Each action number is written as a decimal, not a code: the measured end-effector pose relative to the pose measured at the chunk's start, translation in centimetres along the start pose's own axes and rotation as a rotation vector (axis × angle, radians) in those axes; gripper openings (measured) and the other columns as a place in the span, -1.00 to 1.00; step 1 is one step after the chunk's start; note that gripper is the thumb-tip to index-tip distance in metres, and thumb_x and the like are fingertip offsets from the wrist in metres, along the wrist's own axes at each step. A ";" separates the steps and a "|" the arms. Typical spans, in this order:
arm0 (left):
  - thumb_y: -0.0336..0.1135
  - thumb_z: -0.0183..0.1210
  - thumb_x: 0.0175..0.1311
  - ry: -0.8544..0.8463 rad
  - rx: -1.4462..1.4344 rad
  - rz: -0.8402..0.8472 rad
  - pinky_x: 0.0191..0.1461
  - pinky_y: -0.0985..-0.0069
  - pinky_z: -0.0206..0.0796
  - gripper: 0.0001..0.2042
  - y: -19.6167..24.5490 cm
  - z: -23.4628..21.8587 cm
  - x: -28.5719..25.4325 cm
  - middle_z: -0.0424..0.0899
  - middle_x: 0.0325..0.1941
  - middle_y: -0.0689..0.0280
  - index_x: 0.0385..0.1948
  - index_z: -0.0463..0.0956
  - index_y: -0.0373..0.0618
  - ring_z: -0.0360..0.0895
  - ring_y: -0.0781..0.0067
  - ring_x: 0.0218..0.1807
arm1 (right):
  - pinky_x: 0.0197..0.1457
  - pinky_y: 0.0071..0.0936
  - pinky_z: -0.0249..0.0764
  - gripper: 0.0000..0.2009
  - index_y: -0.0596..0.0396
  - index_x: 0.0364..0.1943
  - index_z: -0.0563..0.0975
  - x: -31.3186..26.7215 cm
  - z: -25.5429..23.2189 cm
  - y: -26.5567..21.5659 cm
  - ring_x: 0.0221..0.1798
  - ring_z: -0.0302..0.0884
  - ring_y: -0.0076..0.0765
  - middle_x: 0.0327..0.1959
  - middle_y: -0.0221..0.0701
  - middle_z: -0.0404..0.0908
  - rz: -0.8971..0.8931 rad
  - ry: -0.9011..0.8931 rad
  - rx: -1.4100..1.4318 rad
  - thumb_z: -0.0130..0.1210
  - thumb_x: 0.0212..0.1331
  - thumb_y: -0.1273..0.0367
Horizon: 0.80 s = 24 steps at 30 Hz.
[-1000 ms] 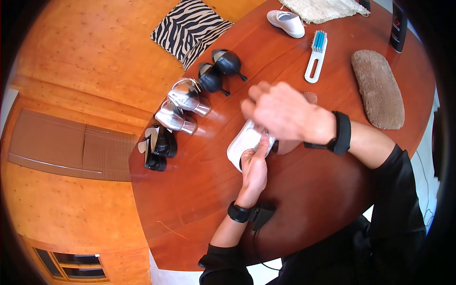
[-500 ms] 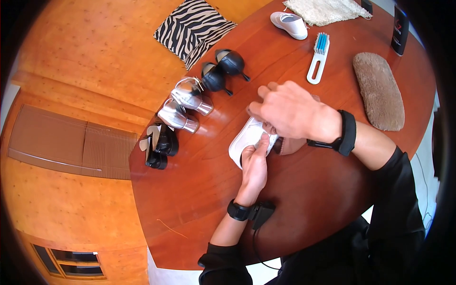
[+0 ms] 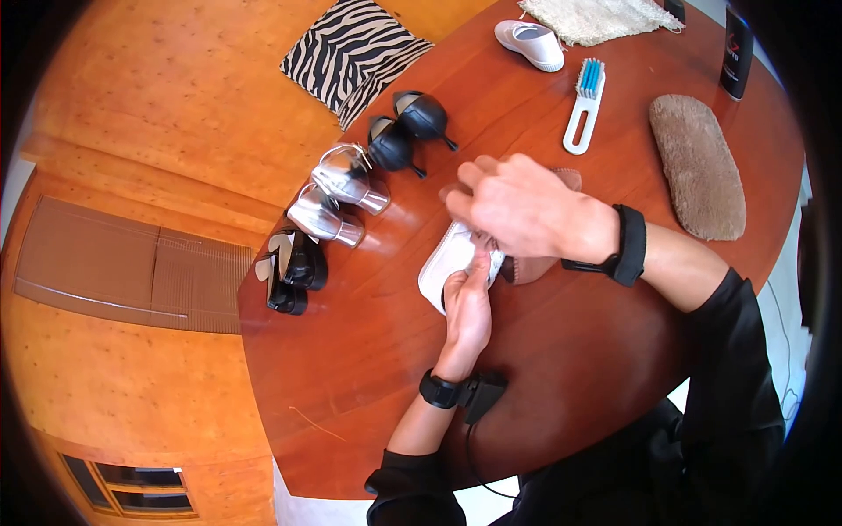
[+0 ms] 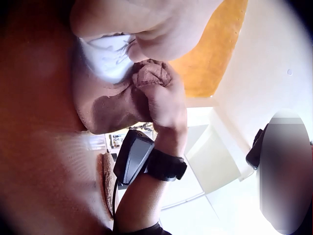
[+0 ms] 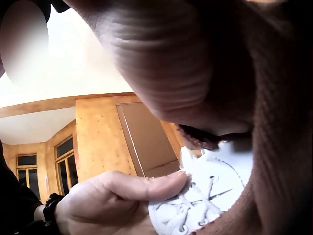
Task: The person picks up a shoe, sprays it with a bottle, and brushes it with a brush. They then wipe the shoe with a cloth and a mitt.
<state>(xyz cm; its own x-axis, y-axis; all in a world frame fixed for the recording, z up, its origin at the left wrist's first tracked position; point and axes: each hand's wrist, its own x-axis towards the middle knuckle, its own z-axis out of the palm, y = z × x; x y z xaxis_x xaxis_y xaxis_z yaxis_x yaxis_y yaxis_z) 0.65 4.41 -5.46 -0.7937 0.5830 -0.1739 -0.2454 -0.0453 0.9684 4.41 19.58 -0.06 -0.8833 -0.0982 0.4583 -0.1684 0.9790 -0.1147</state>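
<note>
A white lace-up sneaker (image 3: 440, 273) is held over the table by my left hand (image 3: 469, 316), thumb across its upper. My right hand (image 3: 531, 210) grips a brown cloth (image 3: 529, 270) and presses a bunched part of it against the shoe. From the left wrist, the cloth (image 4: 110, 110) hangs below the white shoe (image 4: 108, 58), and the right hand (image 4: 166, 105) clutches its bunched end. White laces (image 5: 208, 191) show in the right wrist view beside the left thumb. The right hand hides part of the shoe in the head view.
The other white sneaker (image 3: 529, 46) stands at the far side near a cream cloth (image 3: 601, 19). A blue-bristled brush (image 3: 582, 110), a brown fluffy pad (image 3: 699, 168) and a black can (image 3: 736, 54) lie or stand to the right. Black flats (image 3: 294, 272), silver heels (image 3: 329, 202) and black heels (image 3: 408, 131) line the left edge.
My right hand has shifted a little back and forth over the shoe with the cloth, now slightly further left than half a second ago. The left hand keeps its hold on the sneaker.
</note>
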 end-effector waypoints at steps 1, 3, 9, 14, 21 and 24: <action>-0.19 0.07 0.32 0.000 0.002 -0.002 -0.15 0.66 0.18 -0.71 -0.1 0.0 -0.1 0.54 -0.24 0.39 -0.27 0.51 -0.31 0.36 0.70 -0.25 | -0.38 -0.35 0.46 -0.73 0.16 -0.32 0.48 0.0 0.4 -0.2 -0.27 0.50 -0.22 -0.38 -0.28 0.45 -0.046 0.011 0.027 0.11 -0.15 0.34; -0.25 0.07 0.30 0.021 0.007 0.006 -0.21 0.65 0.15 -0.78 -0.2 -0.1 -0.1 0.51 -0.30 0.43 -0.36 0.50 -0.26 0.32 0.72 -0.29 | -0.38 -0.35 0.46 -0.72 0.16 -0.30 0.49 0.0 1.1 -0.7 -0.26 0.49 -0.22 -0.37 -0.29 0.45 -0.074 0.032 0.061 0.11 -0.15 0.35; -0.23 0.07 0.30 0.023 0.056 -0.005 -0.20 0.64 0.16 -0.77 -0.7 -0.7 0.3 0.50 -0.30 0.43 -0.35 0.49 -0.26 0.32 0.71 -0.28 | -0.38 -0.35 0.47 -0.74 0.13 -0.29 0.50 0.0 1.0 -1.0 -0.23 0.48 -0.23 -0.35 -0.29 0.44 -0.052 0.036 0.057 0.11 -0.12 0.34; -0.17 0.06 0.33 0.027 -0.022 0.033 -0.10 0.63 0.20 -0.68 -0.2 0.4 0.3 0.53 -0.23 0.36 -0.24 0.49 -0.34 0.37 0.68 -0.21 | -0.39 -0.34 0.47 -0.75 0.11 -0.32 0.50 -0.1 0.7 -0.8 -0.26 0.51 -0.20 -0.36 -0.27 0.47 0.050 0.032 -0.046 0.13 -0.14 0.34; -0.19 0.07 0.33 0.056 -0.043 -0.025 0.01 0.61 0.23 -0.65 0.2 0.0 0.1 0.56 -0.18 0.27 -0.21 0.48 -0.42 0.42 0.60 -0.16 | -0.33 -0.40 0.50 -0.87 0.12 -0.41 0.57 -0.2 -0.7 1.6 -0.34 0.62 -0.23 -0.45 -0.23 0.63 0.311 -0.128 -0.192 0.06 -0.03 0.40; -0.21 0.05 0.33 0.083 -0.055 0.001 0.04 0.58 0.24 -0.66 0.5 0.0 0.2 0.56 -0.16 0.23 -0.22 0.47 -0.44 0.44 0.57 -0.12 | -0.33 -0.41 0.50 -0.86 0.14 -0.39 0.57 0.0 -0.7 2.0 -0.32 0.62 -0.25 -0.44 -0.23 0.63 0.365 -0.291 -0.190 0.06 -0.03 0.40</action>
<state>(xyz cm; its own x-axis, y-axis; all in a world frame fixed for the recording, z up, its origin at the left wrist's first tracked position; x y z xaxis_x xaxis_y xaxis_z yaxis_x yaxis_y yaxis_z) 0.37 4.46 -5.01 -0.8368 0.5139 -0.1890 -0.2726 -0.0917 0.9578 4.40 21.61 0.27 -0.9597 0.2377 0.1501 0.2332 0.9713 -0.0468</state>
